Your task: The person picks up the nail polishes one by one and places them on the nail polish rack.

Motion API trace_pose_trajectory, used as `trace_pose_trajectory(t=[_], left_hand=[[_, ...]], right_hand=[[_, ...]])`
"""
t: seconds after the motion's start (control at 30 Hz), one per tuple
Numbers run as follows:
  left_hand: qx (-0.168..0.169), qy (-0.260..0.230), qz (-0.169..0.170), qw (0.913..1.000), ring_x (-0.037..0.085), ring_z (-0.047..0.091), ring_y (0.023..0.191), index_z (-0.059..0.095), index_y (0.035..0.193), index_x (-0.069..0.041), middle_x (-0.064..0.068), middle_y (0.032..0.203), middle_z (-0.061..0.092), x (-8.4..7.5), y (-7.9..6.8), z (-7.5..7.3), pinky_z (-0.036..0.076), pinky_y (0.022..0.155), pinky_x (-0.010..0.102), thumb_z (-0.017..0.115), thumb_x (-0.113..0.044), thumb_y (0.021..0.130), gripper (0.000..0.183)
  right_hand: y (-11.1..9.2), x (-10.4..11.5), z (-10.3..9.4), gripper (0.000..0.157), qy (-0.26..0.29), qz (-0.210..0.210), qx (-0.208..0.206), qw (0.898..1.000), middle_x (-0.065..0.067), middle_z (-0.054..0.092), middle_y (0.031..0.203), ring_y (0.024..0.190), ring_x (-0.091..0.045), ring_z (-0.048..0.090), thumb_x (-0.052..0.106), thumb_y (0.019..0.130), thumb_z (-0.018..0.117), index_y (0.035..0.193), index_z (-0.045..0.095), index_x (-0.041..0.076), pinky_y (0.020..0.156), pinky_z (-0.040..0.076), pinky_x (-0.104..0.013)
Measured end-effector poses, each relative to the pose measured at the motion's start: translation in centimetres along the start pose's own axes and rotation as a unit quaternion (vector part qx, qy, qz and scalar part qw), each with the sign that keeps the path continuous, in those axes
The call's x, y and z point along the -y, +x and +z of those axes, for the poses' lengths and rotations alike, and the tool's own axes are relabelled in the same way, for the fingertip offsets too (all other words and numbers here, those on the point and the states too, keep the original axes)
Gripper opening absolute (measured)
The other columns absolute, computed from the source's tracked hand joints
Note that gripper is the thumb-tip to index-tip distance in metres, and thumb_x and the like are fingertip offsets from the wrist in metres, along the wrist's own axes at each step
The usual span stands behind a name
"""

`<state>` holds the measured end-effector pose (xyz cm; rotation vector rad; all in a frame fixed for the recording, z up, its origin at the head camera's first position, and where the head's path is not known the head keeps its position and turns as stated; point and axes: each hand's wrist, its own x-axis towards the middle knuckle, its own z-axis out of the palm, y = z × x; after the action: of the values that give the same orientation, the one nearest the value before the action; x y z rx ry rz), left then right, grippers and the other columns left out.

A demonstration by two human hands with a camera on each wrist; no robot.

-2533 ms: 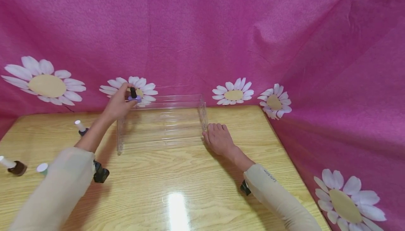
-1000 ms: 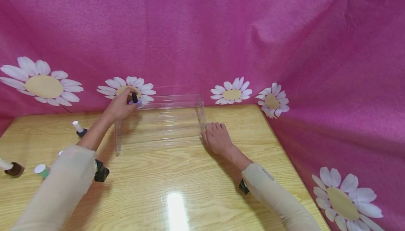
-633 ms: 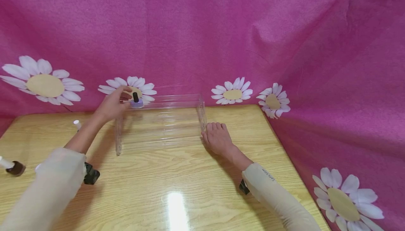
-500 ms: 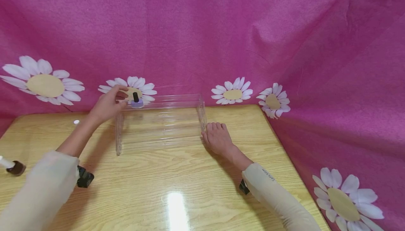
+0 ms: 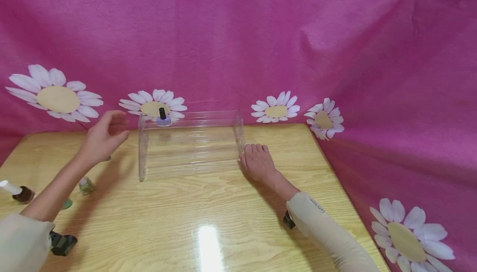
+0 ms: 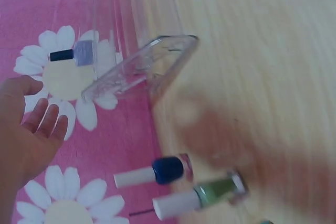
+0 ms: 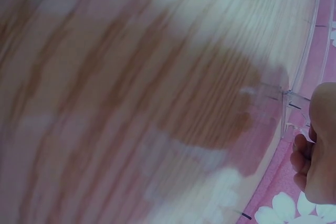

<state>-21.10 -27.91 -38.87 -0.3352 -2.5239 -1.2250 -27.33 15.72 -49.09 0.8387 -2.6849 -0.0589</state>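
A purple nail polish bottle (image 5: 163, 120) with a black cap stands upright at the left of the top tier of a clear plastic rack (image 5: 191, 166). To the left of the rack, my left hand (image 5: 106, 137) is in the air with fingers spread and nothing in them. Its wrist view shows a dark blue nail polish bottle (image 6: 168, 170) and a green nail polish bottle (image 6: 215, 191), both white-capped. My right hand (image 5: 257, 162) holds the rack's right end, thumb at the front corner and fingers curled, as the right wrist view shows.
A dark brown nail polish bottle (image 5: 24, 195) with a white cap stands at the table's left. Another green bottle (image 5: 67, 203) is partly hidden behind the left forearm. A pink flowered cloth (image 5: 223, 56) hangs behind the wooden table (image 5: 167, 222).
My left hand set the purple nail polish bottle on the rack's top tier, released it, then moved away to the left and down. My right hand stays at the rack's right end.
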Motion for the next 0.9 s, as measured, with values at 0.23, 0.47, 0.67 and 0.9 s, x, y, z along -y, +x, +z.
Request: trace_pose_trajectory(t=[0.23,0.47,0.67,0.9], left_hand=[[-0.049,0.038,-0.035,0.9975,0.035,0.051,0.114,0.042,0.137,0.008,0.029,0.126,0.054,1.0,-2.4,-2.0,0.034,0.084,0.007,0.062,-0.001,0.094,0.048],[-0.092,0.017,-0.062,0.9937,-0.013,0.040,0.101,0.042,0.135,0.007,-0.010,0.117,0.052,3.1,-5.1,-4.1,0.035,0.086,0.005,0.061,-0.004,0.095,0.046],[-0.108,0.017,-0.073,0.9913,-0.014,0.041,0.101,0.049,0.129,-0.010,-0.030,0.110,0.045,4.2,-7.3,-5.2,0.034,0.083,0.000,0.063,-0.002,0.094,0.038],[-0.117,0.037,-0.091,0.9883,-0.018,0.038,0.102,0.050,0.129,-0.009,-0.032,0.111,0.041,4.6,-9.6,-6.2,0.032,0.082,-0.003,0.064,-0.001,0.093,0.040]], right_hand=[[-0.2,0.0,-0.2,0.030,-0.012,-0.021,-0.067,0.997,-0.004,0.032,0.070,0.074,-0.032,0.053,0.025,0.099,0.058,0.083,0.044,0.003,0.067,0.043,-0.042],[-0.1,0.1,-0.3,0.031,-0.032,-0.028,-0.092,0.995,-0.003,0.030,0.068,0.070,-0.030,0.052,0.026,0.097,0.060,0.081,0.045,0.004,0.063,0.041,-0.038],[-0.1,0.0,-0.1,0.031,-0.030,-0.026,-0.096,0.995,-0.003,0.029,0.068,0.070,-0.030,0.052,0.026,0.096,0.061,0.081,0.045,0.004,0.063,0.040,-0.039],[-0.1,0.0,0.1,0.031,-0.022,-0.021,-0.085,0.996,-0.003,0.029,0.069,0.071,-0.031,0.052,0.026,0.098,0.058,0.082,0.045,0.004,0.066,0.042,-0.042]])
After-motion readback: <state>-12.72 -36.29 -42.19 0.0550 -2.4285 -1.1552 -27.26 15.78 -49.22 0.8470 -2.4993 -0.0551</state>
